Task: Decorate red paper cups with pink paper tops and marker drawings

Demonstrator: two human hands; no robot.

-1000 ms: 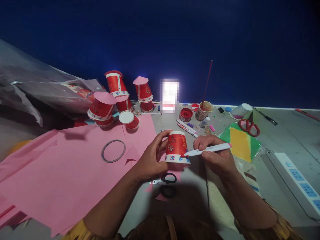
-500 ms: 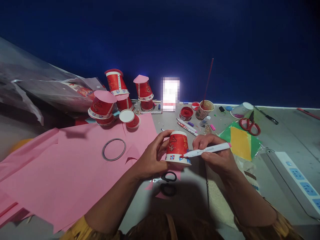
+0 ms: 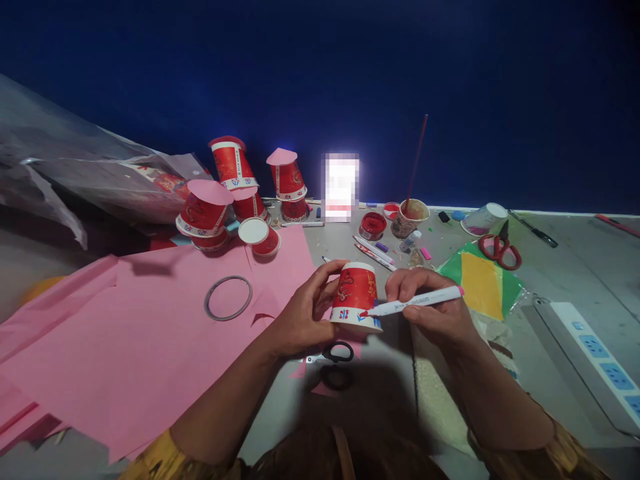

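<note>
A red paper cup (image 3: pixel 356 287) is held upside down at the centre, its white rim band low and marked with blue and red strokes. My left hand (image 3: pixel 305 317) is wrapped round the cup's left side, thumb near the rim. In my right hand (image 3: pixel 435 310) is a white marker (image 3: pixel 420 302) with a pink end, pinched between thumb and fingers. Its red tip touches or nearly touches the rim band. Beneath the cup lie black-handled scissors (image 3: pixel 339 352), partly in shadow.
Pink paper (image 3: pixel 150 347) with a grey ring (image 3: pixel 228 298) covers the left. Stacked red cups (image 3: pixel 234 163) stand behind it. Paint pot (image 3: pixel 373 227), stick-holding cup (image 3: pixel 411 220), markers and red-handled scissors (image 3: pixel 500 253) are behind my right hand; a power strip (image 3: pixel 600 360) lies right.
The marker's tip has shifted very slightly along the rim band, and the marker is turned a little. Both hands keep their grip, and the cup stays almost in place.
</note>
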